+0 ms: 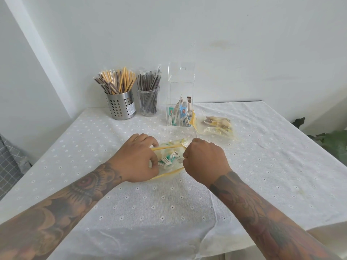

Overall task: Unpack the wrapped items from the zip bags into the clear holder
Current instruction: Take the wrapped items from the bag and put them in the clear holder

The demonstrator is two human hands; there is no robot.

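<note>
A clear zip bag (pixel 170 145) with a yellow seal lies at the table's middle, its mouth pulled wide. Inside it lie small green-and-white wrapped items (pixel 167 160). My left hand (pixel 137 158) grips the bag's left edge. The right edge is gripped by my right hand (pixel 203 159), fingers curled. Behind them stands the clear holder (pixel 180 102), lid raised, with several wrapped packets upright in it. A second zip bag (pixel 216 126) with brownish wrapped items lies to the holder's right.
A perforated steel cup (pixel 121 106) of wrapped straws and a clear cup (pixel 148 101) of dark straws stand at the back left by the wall. The white dotted tablecloth (pixel 169 203) covers the table. A green plant (pixel 334 143) shows at the right edge.
</note>
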